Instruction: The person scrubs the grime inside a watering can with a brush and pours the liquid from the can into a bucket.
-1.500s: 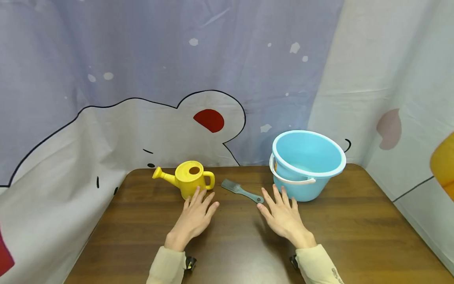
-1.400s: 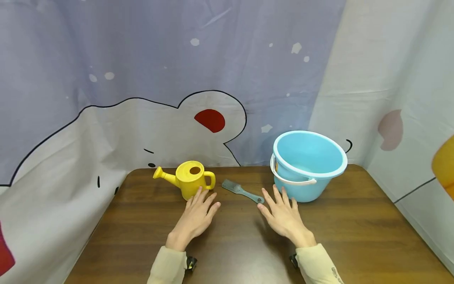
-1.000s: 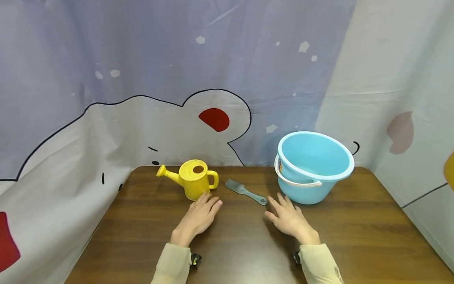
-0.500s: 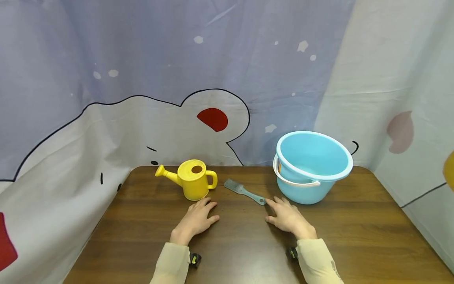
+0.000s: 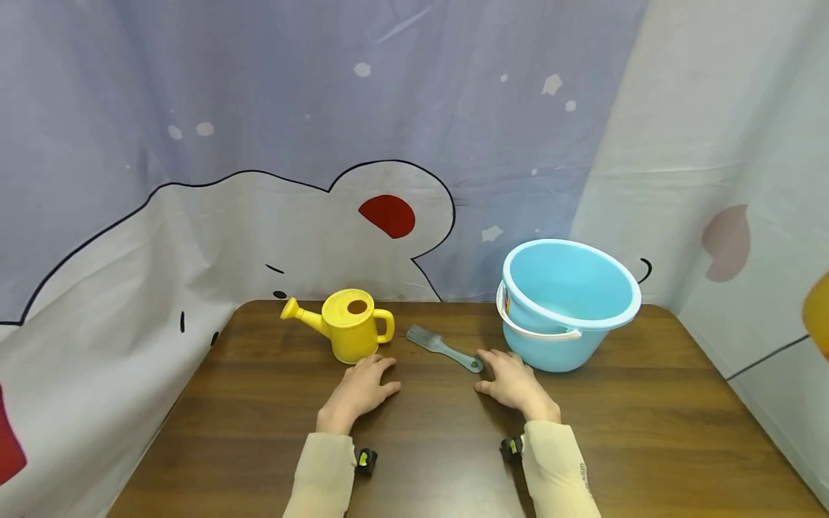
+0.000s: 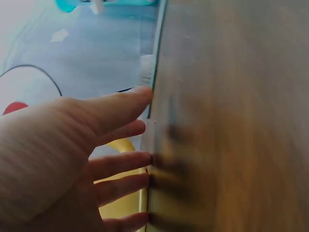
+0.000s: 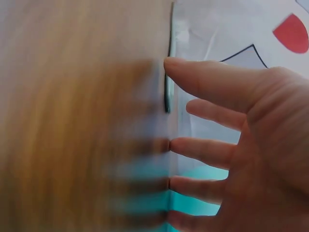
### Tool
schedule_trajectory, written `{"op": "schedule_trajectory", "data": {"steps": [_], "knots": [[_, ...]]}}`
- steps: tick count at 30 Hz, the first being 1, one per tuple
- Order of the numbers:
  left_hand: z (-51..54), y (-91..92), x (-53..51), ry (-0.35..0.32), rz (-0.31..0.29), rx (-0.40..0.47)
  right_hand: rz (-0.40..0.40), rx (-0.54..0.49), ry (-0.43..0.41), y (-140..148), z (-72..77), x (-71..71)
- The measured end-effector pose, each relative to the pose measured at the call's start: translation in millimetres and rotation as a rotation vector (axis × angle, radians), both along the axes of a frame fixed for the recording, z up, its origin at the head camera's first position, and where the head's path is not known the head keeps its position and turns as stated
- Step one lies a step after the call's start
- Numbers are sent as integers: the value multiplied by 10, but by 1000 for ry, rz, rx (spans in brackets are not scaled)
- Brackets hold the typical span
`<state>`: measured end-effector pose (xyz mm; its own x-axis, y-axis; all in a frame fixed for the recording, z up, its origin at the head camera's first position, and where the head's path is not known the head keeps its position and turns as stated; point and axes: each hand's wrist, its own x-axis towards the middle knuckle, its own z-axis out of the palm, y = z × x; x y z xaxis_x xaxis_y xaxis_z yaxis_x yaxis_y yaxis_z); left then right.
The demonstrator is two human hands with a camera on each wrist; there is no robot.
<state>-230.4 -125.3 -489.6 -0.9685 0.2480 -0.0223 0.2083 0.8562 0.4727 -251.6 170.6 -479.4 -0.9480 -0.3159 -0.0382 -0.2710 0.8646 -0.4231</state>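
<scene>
A yellow watering can (image 5: 350, 334) stands at the table's back left, its spout pointing left. My left hand (image 5: 361, 388) rests its fingertips on the table just in front of it, holding nothing. A flat grey-green comb-like tool (image 5: 443, 347) with a hole in its handle lies in the middle. Beside that handle end is my right hand (image 5: 513, 383), fingers loosely bent and fingertips on the table. Behind it stands a light blue bucket (image 5: 550, 352), its white handle hanging down in front. The right wrist view shows the right palm (image 7: 270, 159) with nothing in it.
The brown wooden table (image 5: 440, 460) has its back edge against a printed curtain (image 5: 291, 237). More curtain (image 5: 745, 316) hangs along the right side. Each wrist wears a small black camera, such as the left one (image 5: 366, 461).
Both hands have drawn back a little from their spread, straighter pose, and their fingers bend more. My right hand has shifted left, nearer the tool's handle. The objects stay put.
</scene>
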Motion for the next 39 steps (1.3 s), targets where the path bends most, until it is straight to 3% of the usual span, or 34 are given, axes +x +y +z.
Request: {"op": "schedule_trajectory", "data": {"steps": [6,12,21,28,34,39], "knots": [[29,69,-62,-11,45,43,-41,-45,-4,-114,-42,-76],[75,125,-116,9,122,190,-66,-52,-7,-206,-48,-157],[35,239,-198,109,243,367,-118,-126,12,-324,-122,-278],[74,311,-230,184,340,484,-137,-159,47,-424,-136,-303],[74,359,-291,177,365,593,-146,-145,64,-472,-126,-293],[9,404,-368,188,396,725,-158,-141,80,-529,-134,-292]]}}
